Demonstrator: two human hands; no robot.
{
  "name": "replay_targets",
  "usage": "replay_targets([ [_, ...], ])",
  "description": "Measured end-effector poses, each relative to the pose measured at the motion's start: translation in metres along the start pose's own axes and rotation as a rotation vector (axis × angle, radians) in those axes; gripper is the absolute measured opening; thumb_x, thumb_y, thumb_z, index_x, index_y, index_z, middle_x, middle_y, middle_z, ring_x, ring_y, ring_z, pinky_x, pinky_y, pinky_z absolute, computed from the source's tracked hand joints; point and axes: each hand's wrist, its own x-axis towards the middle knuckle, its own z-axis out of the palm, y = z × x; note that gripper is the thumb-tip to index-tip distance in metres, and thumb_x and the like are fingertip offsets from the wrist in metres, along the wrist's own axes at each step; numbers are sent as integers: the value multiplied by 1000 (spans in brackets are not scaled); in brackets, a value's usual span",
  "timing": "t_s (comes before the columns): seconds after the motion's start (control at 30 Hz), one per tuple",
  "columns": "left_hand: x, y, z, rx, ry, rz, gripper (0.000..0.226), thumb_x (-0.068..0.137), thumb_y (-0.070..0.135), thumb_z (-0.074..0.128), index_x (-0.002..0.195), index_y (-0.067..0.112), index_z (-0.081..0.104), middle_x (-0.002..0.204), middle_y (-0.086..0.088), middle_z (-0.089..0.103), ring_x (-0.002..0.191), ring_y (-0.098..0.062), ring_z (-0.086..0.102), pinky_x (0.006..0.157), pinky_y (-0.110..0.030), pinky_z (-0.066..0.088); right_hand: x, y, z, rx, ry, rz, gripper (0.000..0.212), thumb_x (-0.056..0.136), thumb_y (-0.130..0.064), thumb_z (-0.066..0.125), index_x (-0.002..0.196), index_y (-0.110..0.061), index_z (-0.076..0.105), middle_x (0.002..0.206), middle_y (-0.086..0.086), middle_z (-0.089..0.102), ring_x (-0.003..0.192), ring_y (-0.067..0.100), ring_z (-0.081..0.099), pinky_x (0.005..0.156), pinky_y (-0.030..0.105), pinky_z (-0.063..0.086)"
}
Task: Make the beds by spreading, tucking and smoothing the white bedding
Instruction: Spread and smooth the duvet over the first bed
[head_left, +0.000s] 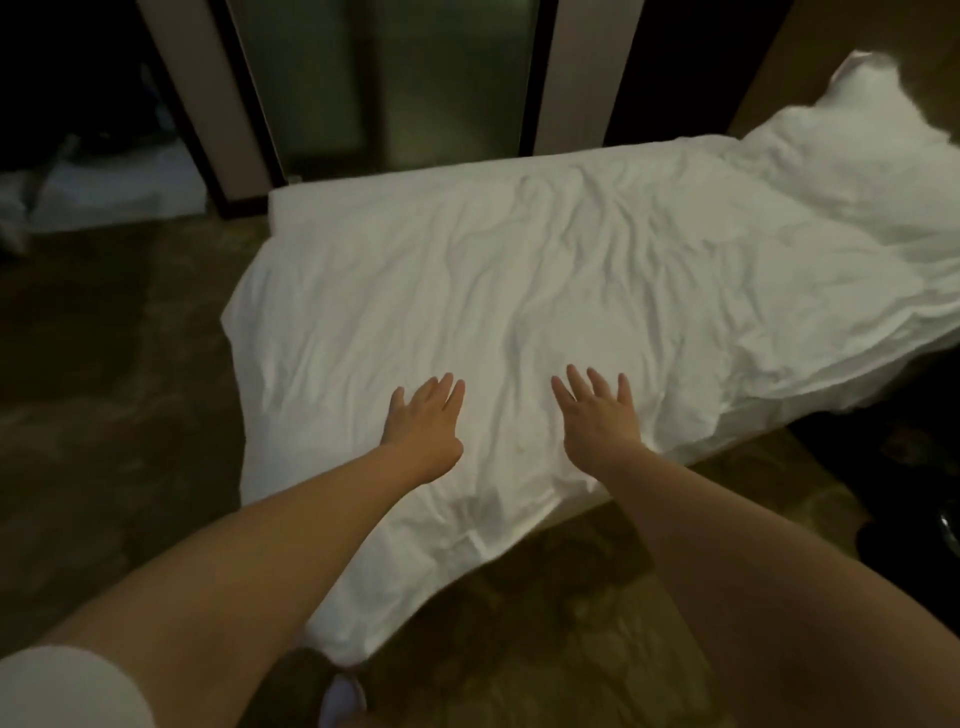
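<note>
Head view: the bed (283, 201) runs from the near edge of the pic up toward the far right, w/ white bedding (571, 270) spread over nearly all of its top. The bedding is wrinkled, w/ long creases across the middle. Its near corner hangs off the bed's foot end and reaches down to the carpet (104, 374).

The left hand (423, 421) lies palm down on the bedding near the bed's near edge, fingers straight and slightly fanned, nothing gripped. The right hand (597, 415) lies just beside it on the same cloth, also flat, fingers spread wider, nothing gripped. The two hands are apart, w/ a strip of creased cloth between them. Both forearms are bare and reach in from the bottom of the pic. A white sleeve (62, 686) shows at bottom left.

At the bed's far right end the bedding is bunched into a thick heap (852, 156), w/ one corner sticking up; can't tell if a pillow is in it. Beyond the bed's far side stands a frosted glass panel (389, 78) in a dark frame. Off the bed's left side, far back, a pale pile (104, 192) lies on the floor, too dim to ID. A light-coloured shoe tip (343, 696) shows at the bed's near corner, just below the hanging cloth.
</note>
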Motion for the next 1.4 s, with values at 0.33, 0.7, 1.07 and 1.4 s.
replay_targets([
  [0.33, 28, -198, 34, -17, -254, -108, 67, 99, 26, 31, 151, 23, -12, 159, -3, -15, 146, -22, -10, 116, -48, -6, 99, -240, -6, 335, -169, -105, 69, 97, -18, 39, 154, -26, 0, 161, 2, -6, 148, 23, -2, 118, 50, -1],
  [0.7, 109, -339, 42, -79, -333, -215, 64, 99, 29, 33, 152, 26, -2, 160, -4, -4, 146, -24, 0, 116, -50, 0, 256, -330, -31, 392, -307, -170, 63, 99, -24, 34, 154, -26, 3, 161, 1, -5, 148, 23, 1, 117, 48, 2],
  [1.07, 238, -545, 79, 50, -481, 5, 66, 97, 27, 33, 152, 24, -3, 160, -5, -1, 145, -26, 4, 116, -51, 5, 350, -445, -20, 447, -441, 235, 64, 94, -18, 38, 152, -26, 12, 160, 1, 4, 145, 26, 12, 115, 46, 16],
  [1.4, 300, -682, 39, 125, -432, -31, 81, 91, 34, 47, 152, 25, -7, 158, -4, 10, 144, -26, 15, 116, -49, 16, 419, -596, -89, 836, -425, 262, 65, 99, -26, 40, 154, -24, 6, 161, 6, 1, 147, 27, 5, 119, 46, 9],
])
